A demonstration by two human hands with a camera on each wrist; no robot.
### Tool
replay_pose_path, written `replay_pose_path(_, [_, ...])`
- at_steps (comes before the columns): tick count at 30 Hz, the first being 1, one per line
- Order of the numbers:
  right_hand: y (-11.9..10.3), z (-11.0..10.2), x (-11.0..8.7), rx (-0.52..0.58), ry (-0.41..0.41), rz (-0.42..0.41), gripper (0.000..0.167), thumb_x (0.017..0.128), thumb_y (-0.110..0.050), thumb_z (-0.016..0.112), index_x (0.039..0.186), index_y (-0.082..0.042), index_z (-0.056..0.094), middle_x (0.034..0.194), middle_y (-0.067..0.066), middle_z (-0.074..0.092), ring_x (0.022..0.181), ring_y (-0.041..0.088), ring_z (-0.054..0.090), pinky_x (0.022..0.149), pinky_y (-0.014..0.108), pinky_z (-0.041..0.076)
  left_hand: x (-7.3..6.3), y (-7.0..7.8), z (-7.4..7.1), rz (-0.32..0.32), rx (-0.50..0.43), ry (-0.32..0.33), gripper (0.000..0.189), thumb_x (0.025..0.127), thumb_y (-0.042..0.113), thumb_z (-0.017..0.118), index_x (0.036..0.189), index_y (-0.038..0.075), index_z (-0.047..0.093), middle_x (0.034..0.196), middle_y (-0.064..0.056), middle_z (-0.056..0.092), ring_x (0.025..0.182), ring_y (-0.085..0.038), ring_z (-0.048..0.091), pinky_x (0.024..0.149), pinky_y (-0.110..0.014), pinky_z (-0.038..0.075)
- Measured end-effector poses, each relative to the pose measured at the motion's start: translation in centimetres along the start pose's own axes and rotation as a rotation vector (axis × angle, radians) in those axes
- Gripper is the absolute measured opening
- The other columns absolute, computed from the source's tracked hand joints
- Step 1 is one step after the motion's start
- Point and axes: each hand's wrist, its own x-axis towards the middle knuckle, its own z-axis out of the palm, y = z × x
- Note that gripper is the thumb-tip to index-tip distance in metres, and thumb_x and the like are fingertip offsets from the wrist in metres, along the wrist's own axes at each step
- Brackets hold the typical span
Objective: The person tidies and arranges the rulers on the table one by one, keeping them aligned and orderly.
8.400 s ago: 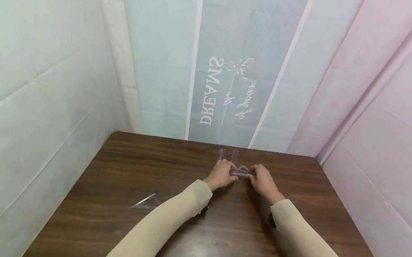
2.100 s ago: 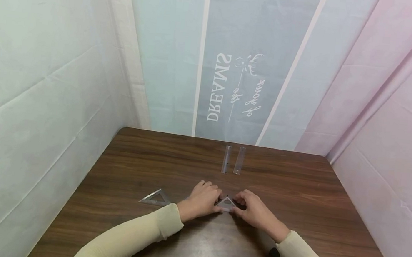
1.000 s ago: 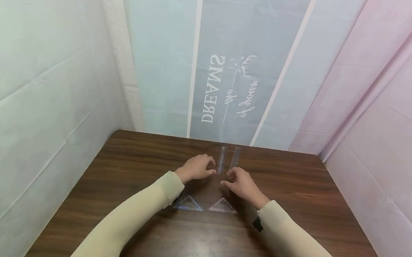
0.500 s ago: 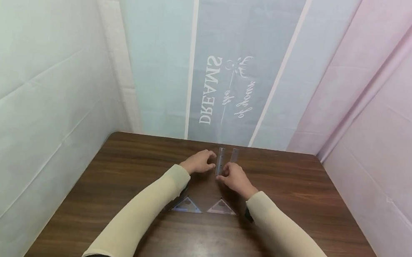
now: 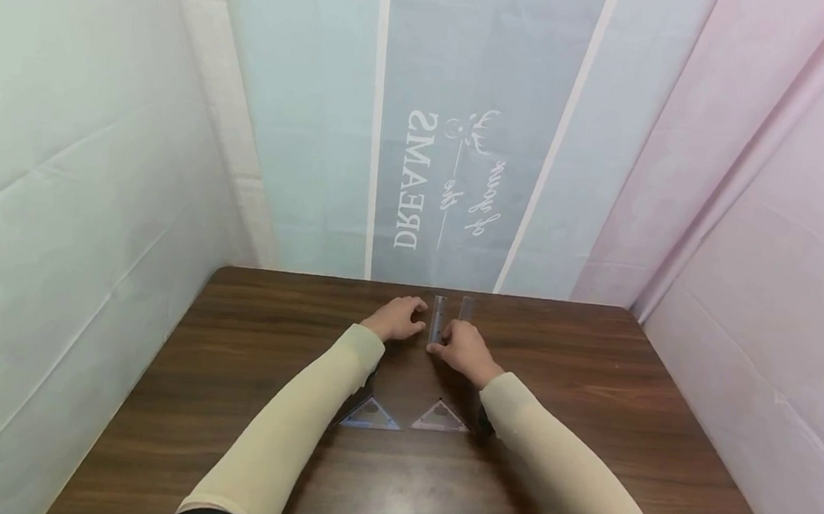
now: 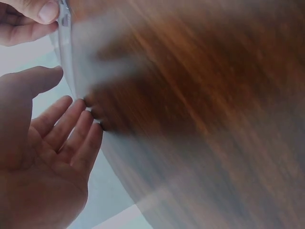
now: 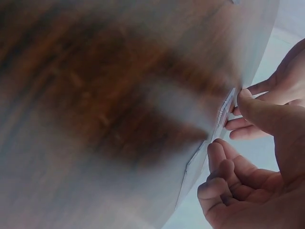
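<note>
Two clear rulers lie roughly parallel near the table's far edge, a left ruler [image 5: 439,314] and a right ruler [image 5: 467,306]. My right hand [image 5: 468,352] pinches the near end of the left ruler with thumb and fingers; the hand covers the right ruler's near part. Just left of the left ruler is my left hand [image 5: 395,318], its fingers loosely bent and nothing in its grasp. In the left wrist view, the left hand's fingers [image 6: 78,124] spread beside the ruler's edge [image 6: 66,52]. Nearer me lie two transparent set squares, one bluish [image 5: 369,424] and one clear [image 5: 439,427].
The brown wooden table [image 5: 387,489] reaches back to a hanging cloth [image 5: 321,113] with mirrored lettering. Pale cloth walls stand on the left [image 5: 47,210] and right [image 5: 774,328]. Both set squares lie between my forearms.
The clear set square was brought nearer me, and the bluish one now sits beside it. Both hands then went to the rulers. My right hand has shifted left, from the right ruler to the left one.
</note>
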Motion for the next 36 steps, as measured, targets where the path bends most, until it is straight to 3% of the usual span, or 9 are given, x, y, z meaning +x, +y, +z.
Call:
replay_pose_path(9, [-0.5, 0.0, 0.3, -0.015, 0.02, 0.024, 0.035, 0.092, -0.03, 0.089, 0.091, -0.001, 0.067, 0.081, 0.007, 0.067, 0.068, 0.018, 0.058, 0.064, 0.034, 0.051, 0.6, -0.2, 0.5, -0.05, 0.008, 0.04, 0.041, 0.11, 0.023, 0.063, 0.147, 0.006, 0.06, 0.148, -0.012, 0.062, 0.14, -0.03, 0.056, 0.116, -0.044, 0.046])
replay_pose_path(24, [-0.9, -0.1, -0.2, -0.038, 0.006, 0.07, 0.033, 0.094, -0.026, 0.087, 0.087, -0.003, 0.065, 0.079, 0.006, 0.061, 0.066, 0.017, 0.054, 0.058, 0.031, 0.044, 1.4, -0.1, 1.3, -0.07, 0.037, 0.098, 0.041, 0.109, 0.029, 0.066, 0.145, 0.01, 0.063, 0.14, -0.01, 0.064, 0.134, -0.029, 0.059, 0.11, -0.045, 0.05])
replay_pose_path(31, [-1.2, 0.0, -0.5, -0.022, -0.021, 0.09, 0.034, 0.094, -0.024, 0.087, 0.078, -0.006, 0.063, 0.075, 0.006, 0.06, 0.06, 0.017, 0.052, 0.053, 0.031, 0.042, 1.7, -0.3, 1.8, -0.058, 0.036, 0.106, 0.05, 0.109, 0.033, 0.066, 0.151, 0.006, 0.058, 0.143, -0.014, 0.062, 0.136, -0.033, 0.056, 0.112, -0.048, 0.047])
replay_pose_path(36, [-1.4, 0.0, -0.8, -0.037, -0.037, 0.088, 0.036, 0.095, -0.023, 0.086, 0.071, -0.009, 0.062, 0.073, 0.003, 0.057, 0.058, 0.015, 0.05, 0.054, 0.03, 0.041, 1.7, -0.8, 2.5, -0.084, 0.046, 0.106, 0.063, 0.109, 0.036, 0.065, 0.159, 0.002, 0.047, 0.152, -0.021, 0.052, 0.138, -0.037, 0.049, 0.117, -0.049, 0.042])
